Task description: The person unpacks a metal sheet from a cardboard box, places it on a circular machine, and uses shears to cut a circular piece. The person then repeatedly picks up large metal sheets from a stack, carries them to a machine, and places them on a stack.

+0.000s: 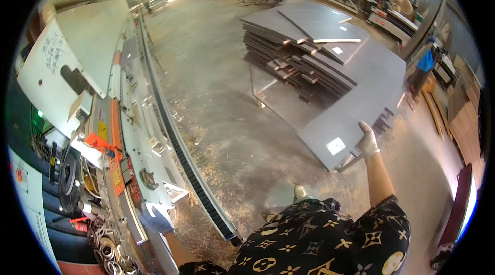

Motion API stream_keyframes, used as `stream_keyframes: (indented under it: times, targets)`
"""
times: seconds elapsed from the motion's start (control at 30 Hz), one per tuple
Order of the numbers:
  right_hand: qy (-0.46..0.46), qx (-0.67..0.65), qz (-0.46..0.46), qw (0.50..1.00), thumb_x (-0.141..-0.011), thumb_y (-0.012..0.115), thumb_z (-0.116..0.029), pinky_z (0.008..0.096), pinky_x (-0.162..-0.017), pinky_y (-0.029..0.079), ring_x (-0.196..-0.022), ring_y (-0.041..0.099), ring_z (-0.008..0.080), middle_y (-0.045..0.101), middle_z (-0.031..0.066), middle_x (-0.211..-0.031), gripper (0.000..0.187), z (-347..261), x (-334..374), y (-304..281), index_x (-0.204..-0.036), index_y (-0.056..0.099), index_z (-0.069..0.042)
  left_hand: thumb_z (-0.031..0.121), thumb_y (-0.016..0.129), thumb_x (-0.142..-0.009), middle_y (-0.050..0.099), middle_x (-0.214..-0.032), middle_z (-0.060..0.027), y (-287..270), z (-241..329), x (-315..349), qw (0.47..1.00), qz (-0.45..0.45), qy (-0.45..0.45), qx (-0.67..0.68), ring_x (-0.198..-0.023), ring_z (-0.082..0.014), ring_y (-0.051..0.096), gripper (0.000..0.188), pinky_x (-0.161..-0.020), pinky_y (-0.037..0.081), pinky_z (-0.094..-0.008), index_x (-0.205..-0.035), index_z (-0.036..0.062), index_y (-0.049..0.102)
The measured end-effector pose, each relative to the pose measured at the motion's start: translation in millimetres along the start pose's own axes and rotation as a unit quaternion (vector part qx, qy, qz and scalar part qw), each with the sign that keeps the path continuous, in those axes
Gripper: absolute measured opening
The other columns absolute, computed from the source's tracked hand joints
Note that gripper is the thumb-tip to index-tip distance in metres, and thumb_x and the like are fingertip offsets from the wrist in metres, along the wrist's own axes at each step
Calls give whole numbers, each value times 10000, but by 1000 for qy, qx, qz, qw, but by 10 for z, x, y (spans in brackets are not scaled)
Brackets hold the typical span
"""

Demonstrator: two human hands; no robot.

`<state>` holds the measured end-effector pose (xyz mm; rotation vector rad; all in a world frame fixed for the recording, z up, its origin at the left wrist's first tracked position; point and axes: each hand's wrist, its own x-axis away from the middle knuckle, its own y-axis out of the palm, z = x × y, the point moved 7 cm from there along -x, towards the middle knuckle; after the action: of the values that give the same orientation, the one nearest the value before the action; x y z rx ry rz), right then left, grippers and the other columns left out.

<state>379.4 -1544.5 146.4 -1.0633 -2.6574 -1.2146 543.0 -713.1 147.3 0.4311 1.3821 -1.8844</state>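
My right hand [368, 142], in a pale glove, grips the near edge of a long grey panel [337, 130]. A white label [335, 146] lies on the panel close to its near corner. This panel rests at the near side of a stack of grey boards [289, 50], whose edges are staggered. To the left, my left hand [155, 221] in a blue-grey glove is beside the near end of a long machine [154, 146]. It is nearest to a narrow board with a pale edge [133, 218]. Its fingers are blurred, so their grip cannot be made out.
A dark ribbed rail [172, 143] runs along the machine's right side. Several rolls of edging strip [108, 252] sit at the lower left. Sawdust marks the concrete floor [206, 84]. Brown sheets [466, 120] lean at the far right, beyond a blue bag [426, 61].
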Motion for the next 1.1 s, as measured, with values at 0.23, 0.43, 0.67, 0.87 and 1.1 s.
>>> stream_keyframes:
  times: [0.23,0.43,0.67,0.87,1.1]
  targets:
    - [-99,61,-103,988,-728,715,-318,413,-942,439,-1029,556,276,583,140,-1110,599,235,983,1185,-1172,513,31,213,554,-898,467,-1305,-133,27,1585,1181,708,-353,-192,581,-1191,-248,453,535,-1013,362,-364,-1358,7,376]
    - [-66,213,-265,938,-730,735,-322,360,-849,482,-907,597,198,630,83,-996,504,1138,1248,1912,-1090,587,-2,338,481,-937,533,-1088,-63,-229,2474,2018,729,-434,-175,500,-935,-186,553,459,-763,494,-329,-1292,64,386]
    - [208,48,-266,940,-768,697,-340,418,-926,432,-1029,539,265,586,103,-1078,451,1910,1241,2564,-1090,561,-55,442,395,-957,555,-1075,-95,-1619,1237,1907,711,-102,-374,587,-997,-187,568,505,-820,499,-300,-1270,48,437]
    - [579,115,-325,739,-838,624,-176,427,-956,428,-1103,511,265,516,110,-1206,455,3469,2152,2574,-1225,431,-35,276,605,-886,602,-1008,-53,-2677,-526,3290,806,96,-489,318,-870,-150,549,437,-773,461,-284,-1193,-24,521]
    - [686,210,-362,595,-880,560,-148,414,-960,432,-1099,516,282,493,148,-1247,384,4737,3356,3037,-1216,412,-34,137,614,-860,601,-1021,-60,-3541,-658,4221,794,263,-505,210,-833,-146,555,371,-757,476,-279,-1179,-30,523]
